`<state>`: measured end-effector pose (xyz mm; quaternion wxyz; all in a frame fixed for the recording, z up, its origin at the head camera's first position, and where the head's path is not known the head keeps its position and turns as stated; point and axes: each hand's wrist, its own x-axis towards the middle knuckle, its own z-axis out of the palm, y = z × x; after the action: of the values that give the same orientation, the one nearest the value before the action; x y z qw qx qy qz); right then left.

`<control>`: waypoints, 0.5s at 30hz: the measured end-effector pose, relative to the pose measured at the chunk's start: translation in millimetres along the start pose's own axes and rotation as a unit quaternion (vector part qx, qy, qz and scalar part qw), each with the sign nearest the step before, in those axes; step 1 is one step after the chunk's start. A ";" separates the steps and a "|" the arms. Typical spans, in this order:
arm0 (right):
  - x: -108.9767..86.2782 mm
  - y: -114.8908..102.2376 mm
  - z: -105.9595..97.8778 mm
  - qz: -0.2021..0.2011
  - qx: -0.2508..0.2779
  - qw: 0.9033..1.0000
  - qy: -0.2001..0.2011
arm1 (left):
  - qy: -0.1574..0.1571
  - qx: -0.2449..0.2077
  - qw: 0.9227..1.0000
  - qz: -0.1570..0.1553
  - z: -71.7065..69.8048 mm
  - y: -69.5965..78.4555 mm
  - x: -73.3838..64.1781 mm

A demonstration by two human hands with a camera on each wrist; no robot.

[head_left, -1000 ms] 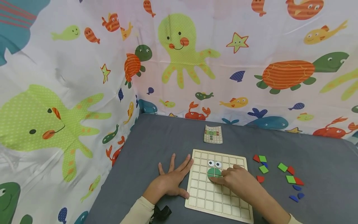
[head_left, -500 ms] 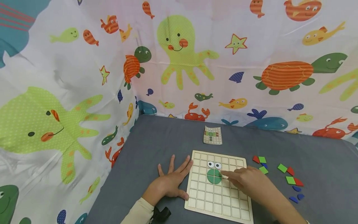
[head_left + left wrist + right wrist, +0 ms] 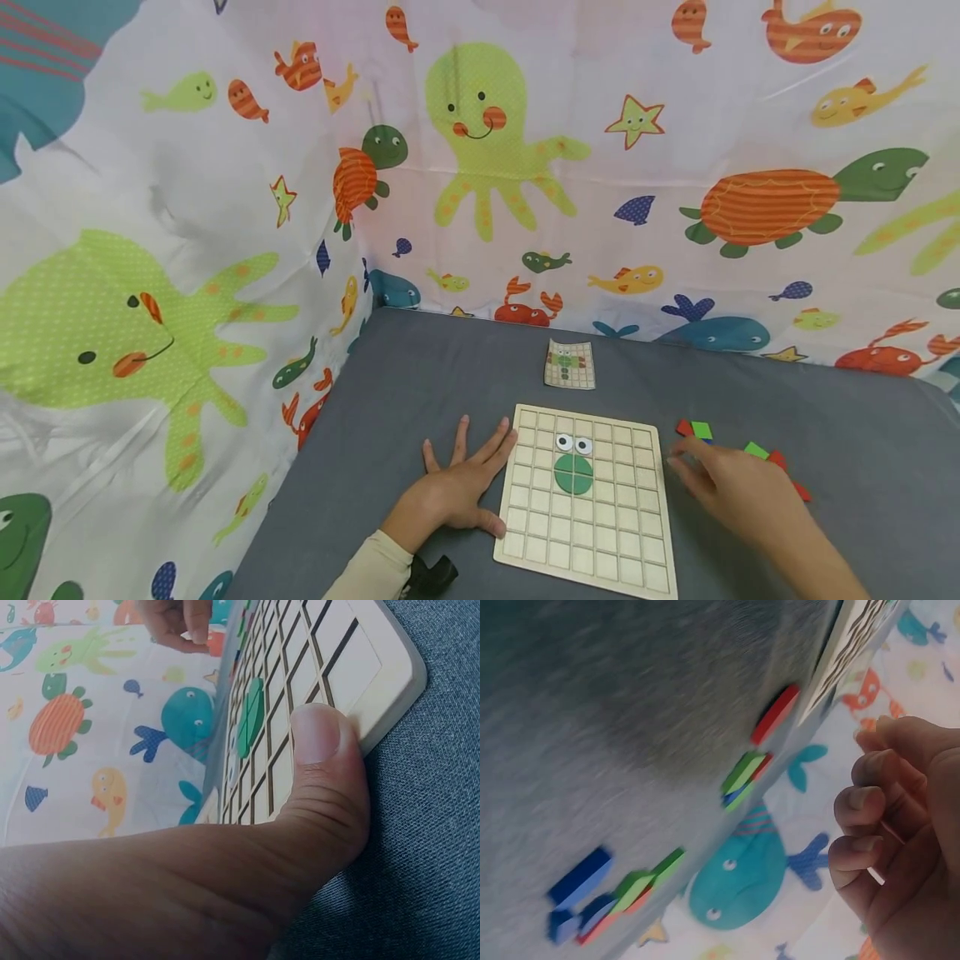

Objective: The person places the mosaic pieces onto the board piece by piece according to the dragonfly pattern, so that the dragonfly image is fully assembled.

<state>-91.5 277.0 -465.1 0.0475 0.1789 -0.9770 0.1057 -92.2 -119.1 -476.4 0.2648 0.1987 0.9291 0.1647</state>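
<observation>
A square wooden grid board [image 3: 540,525] lies on the grey cloth. On it sit two white eye pieces [image 3: 573,444] and, right below them, a green disc [image 3: 583,483] made of quarter pieces. My left hand [image 3: 453,492] lies spread at the board's left side, its thumb resting on the edge, as the left wrist view shows. Off the board's right side, my right hand [image 3: 750,500] hovers with loosely bent fingers and nothing visible in them. Under and around it are red triangles [image 3: 685,427], green squares [image 3: 701,430] and blue pieces [image 3: 581,876], some hidden in the head view.
Behind the board lies a small picture card [image 3: 570,377] with a gridded figure in green and red. A curtain [image 3: 510,275] printed with sea animals hangs along the back and left. A black strap-like object [image 3: 431,577] shows by the left wrist.
My right hand has left the green disc, where its forefinger was pointing, and moved right over the loose pieces. The left hand stays at the board's edge.
</observation>
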 end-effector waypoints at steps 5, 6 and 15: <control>-8.0 17.3 -3.7 0.057 0.014 0.998 -0.030 | 0.002 -0.012 1.000 0.011 3.8 -4.4 1.7; -8.4 20.7 -4.1 0.066 0.015 0.997 -0.035 | 0.003 -0.013 1.000 0.011 3.7 -4.9 1.9; -8.1 48.4 0.0 0.059 0.006 0.998 0.004 | -0.002 -0.011 1.000 0.010 1.4 -2.8 0.8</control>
<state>-101.4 323.9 -475.4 0.0443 0.1212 -0.9849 0.1154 -92.8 -120.9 -479.1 0.2670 0.2058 0.9247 0.1769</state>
